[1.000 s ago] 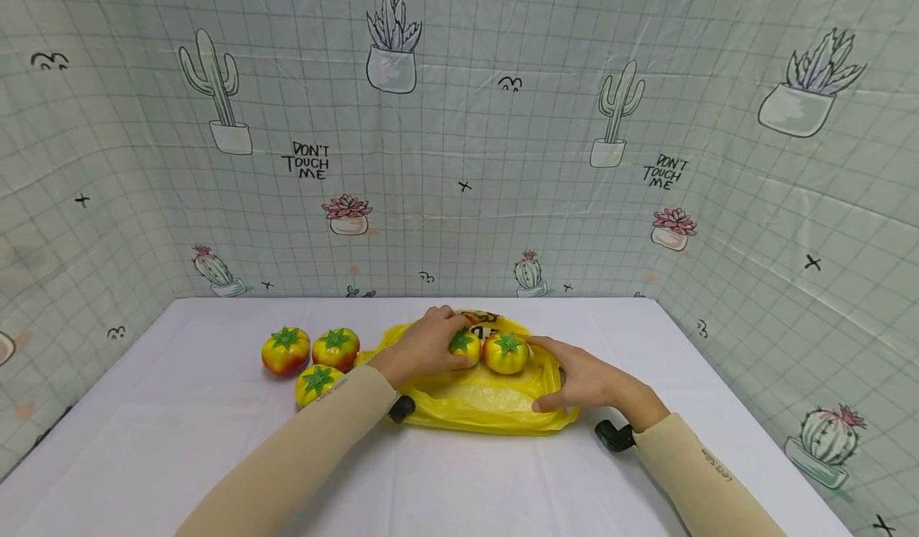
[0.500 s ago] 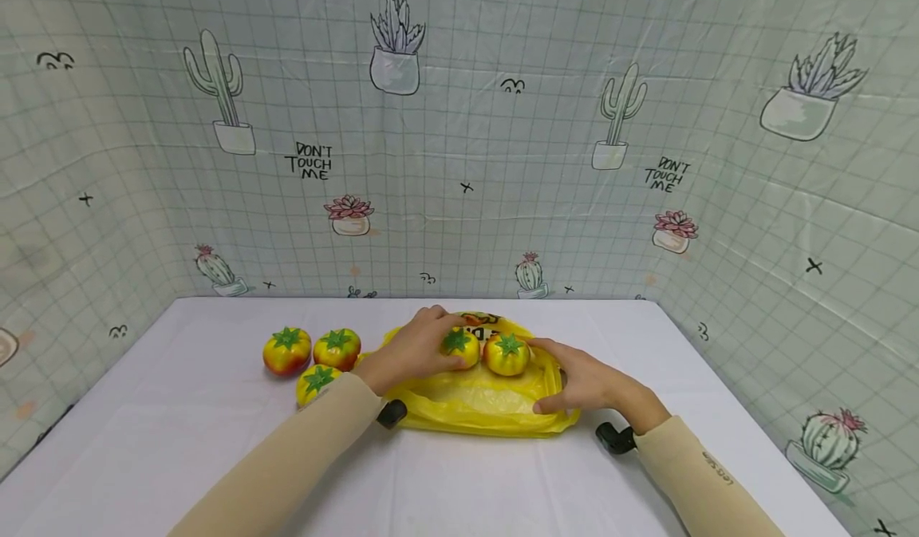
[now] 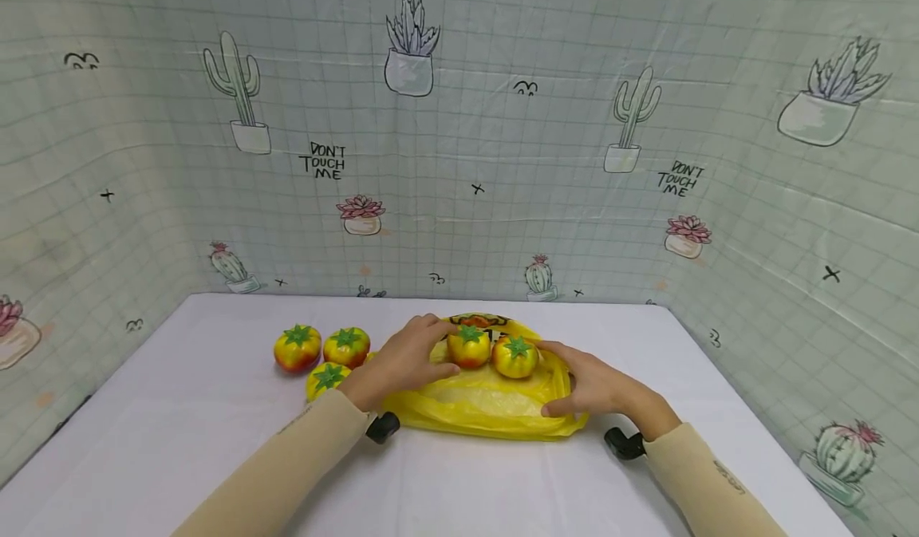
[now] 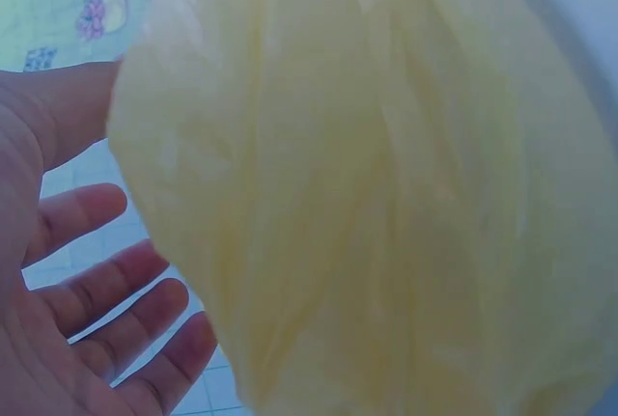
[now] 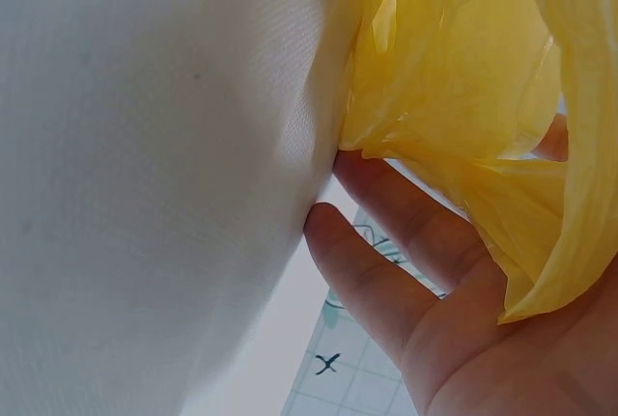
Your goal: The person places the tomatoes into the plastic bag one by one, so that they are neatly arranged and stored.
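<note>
Two yellow-red toy tomatoes with green star-shaped tops lie side by side on a yellow plastic bag (image 3: 467,417). My left hand (image 3: 409,355) is spread beside the left tomato (image 3: 470,352), its fingertips right at the far side of it and the thumb apart in front. In the left wrist view, that hand's fingers (image 4: 126,291) are relaxed and the bag fills most of the picture. At the bag's right edge, my right hand (image 3: 599,381) is spread wide, fingers behind the right tomato (image 3: 515,357) and thumb at the bag's front. Yellow plastic drapes over its palm (image 5: 512,358).
Left of the bag, three more toy tomatoes stand in a cluster: a left one (image 3: 297,349), a back one (image 3: 348,347) and a front one (image 3: 328,379) partly behind the left forearm. A white-covered table (image 3: 459,489) meets patterned cloth walls (image 3: 474,138) on three sides.
My left hand has shifted left and let go of the left tomato, which now sits uncovered against the right one. The right hand has stayed at the bag's edge. The head view has turned slightly left.
</note>
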`<state>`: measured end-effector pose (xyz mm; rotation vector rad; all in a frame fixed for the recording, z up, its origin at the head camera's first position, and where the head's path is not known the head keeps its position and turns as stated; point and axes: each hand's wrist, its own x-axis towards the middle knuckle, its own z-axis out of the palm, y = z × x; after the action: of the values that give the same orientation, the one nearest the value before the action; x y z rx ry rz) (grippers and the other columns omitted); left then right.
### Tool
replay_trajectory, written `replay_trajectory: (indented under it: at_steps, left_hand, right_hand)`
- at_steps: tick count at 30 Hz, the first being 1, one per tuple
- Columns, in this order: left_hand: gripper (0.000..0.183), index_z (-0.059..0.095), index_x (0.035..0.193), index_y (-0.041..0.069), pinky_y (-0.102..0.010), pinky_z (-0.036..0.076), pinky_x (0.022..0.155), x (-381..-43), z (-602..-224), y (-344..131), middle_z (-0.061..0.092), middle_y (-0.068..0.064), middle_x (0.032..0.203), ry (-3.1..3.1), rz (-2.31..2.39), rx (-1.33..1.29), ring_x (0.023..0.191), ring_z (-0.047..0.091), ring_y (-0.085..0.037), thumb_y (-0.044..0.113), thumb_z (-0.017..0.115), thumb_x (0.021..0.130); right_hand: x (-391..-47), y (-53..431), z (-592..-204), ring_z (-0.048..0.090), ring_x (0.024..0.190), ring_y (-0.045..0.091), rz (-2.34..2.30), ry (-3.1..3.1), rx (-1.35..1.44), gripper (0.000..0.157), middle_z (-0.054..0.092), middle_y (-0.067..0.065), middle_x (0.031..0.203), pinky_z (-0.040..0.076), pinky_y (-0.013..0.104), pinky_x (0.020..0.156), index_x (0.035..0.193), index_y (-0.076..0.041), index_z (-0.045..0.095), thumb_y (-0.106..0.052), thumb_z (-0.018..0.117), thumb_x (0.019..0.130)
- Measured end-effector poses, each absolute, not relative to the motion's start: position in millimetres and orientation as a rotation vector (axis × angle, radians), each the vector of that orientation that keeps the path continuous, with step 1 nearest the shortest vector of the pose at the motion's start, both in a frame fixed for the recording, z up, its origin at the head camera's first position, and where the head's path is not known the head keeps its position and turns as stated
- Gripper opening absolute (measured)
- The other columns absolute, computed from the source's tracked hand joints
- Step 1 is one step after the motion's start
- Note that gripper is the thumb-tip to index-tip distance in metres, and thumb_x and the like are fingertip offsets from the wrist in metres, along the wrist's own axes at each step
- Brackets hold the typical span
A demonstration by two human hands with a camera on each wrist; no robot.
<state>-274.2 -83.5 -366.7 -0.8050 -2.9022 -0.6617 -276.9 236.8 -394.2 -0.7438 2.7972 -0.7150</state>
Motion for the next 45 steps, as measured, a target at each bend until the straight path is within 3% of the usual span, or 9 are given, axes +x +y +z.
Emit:
replay_trajectory:
  at_steps: [10,22,45]
  left_hand:
    - [0.054,0.056,0.129,0.014,-0.041,0.043,0.099,-257,-367,-88,0.052,-0.004,0.127,-2.869,-0.657,-0.846,0.117,0.046,-0.023,0.039,0.072,0.084]
    - [0.052,0.059,0.125,0.012,-0.039,0.044,0.096,-239,-365,-108,0.055,-0.003,0.121,-2.729,-0.597,-0.850,0.112,0.049,-0.021,0.037,0.075,0.082]
    - [0.049,0.060,0.123,0.011,-0.043,0.045,0.094,-235,-361,-152,0.055,-0.005,0.120,-2.704,-0.601,-0.694,0.111,0.048,-0.024,0.034,0.075,0.082]
  right_hand:
    - [-276,240,-395,0.036,0.134,0.030,-0.719,2.812,-0.752,0.095,0.038,0.006,0.147,0.029,0.057,0.105,0.147,-0.020,0.032,-0.049,0.078,0.069]
    - [-278,237,-397,0.036,0.134,0.031,-0.723,2.808,-0.769,0.095,0.039,0.007,0.147,0.030,0.057,0.105,0.147,-0.020,0.032,-0.049,0.078,0.069]
    - [-277,237,-396,0.037,0.133,0.034,-0.701,2.812,-0.796,0.095,0.039,0.011,0.147,0.030,0.059,0.104,0.147,-0.017,0.032,-0.051,0.077,0.070]
